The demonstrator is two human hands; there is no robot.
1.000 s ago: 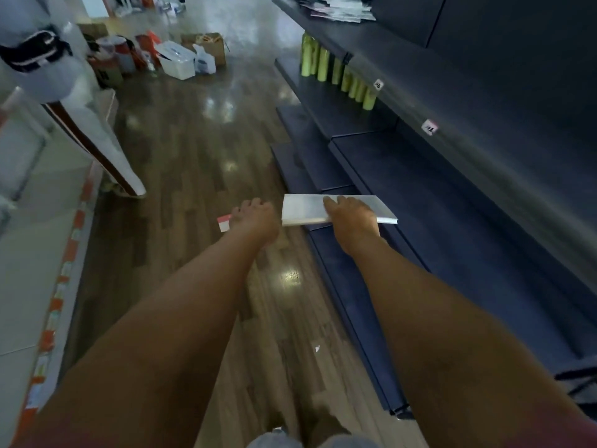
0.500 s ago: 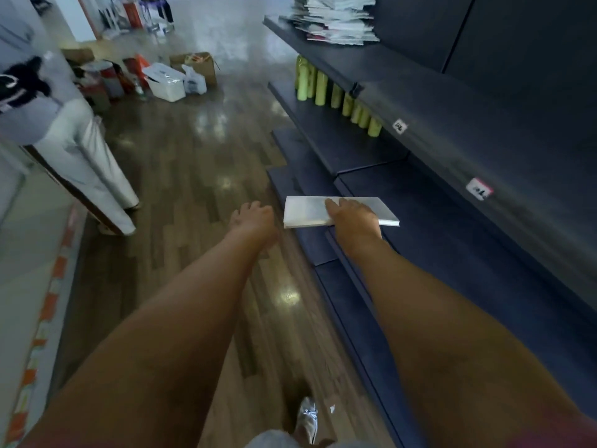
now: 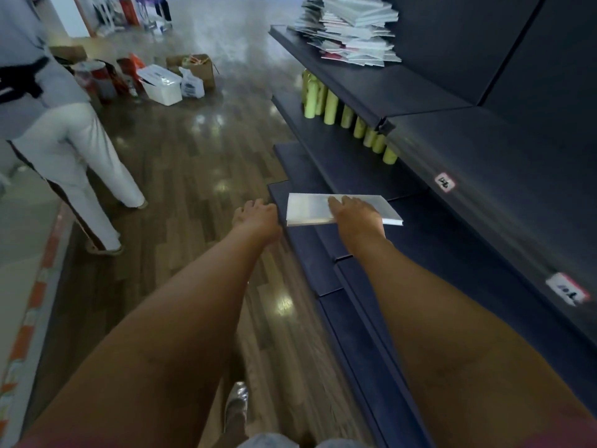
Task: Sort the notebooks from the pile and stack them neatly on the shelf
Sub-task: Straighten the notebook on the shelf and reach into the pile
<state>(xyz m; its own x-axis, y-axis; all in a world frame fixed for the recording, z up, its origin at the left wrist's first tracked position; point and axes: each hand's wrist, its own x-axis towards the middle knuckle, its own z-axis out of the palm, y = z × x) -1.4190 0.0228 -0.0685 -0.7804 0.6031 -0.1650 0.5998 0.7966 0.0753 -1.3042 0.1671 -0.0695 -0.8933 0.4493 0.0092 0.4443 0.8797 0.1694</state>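
Note:
My right hand (image 3: 357,215) grips a white notebook (image 3: 310,208), fingers across its cover, and holds it level in the air above the edge of the low dark blue shelves (image 3: 323,266). Just left of the notebook, my left hand (image 3: 256,216) hangs over the wooden floor, its fingers loosely curled, and I see nothing in it. A loose pile of notebooks (image 3: 352,30) lies on the top shelf (image 3: 420,92) far ahead on the right.
A row of yellow-green bottles (image 3: 342,111) stands on the middle shelf under the pile. A person in white trousers (image 3: 74,150) stands at the left. Boxes and a white bin (image 3: 161,84) sit on the floor ahead. My foot (image 3: 237,405) shows below.
The view has lifted and moved forward, so the notebook pile now shows fully. My right hand still holds the notebook. The person at the left has stepped further into view.

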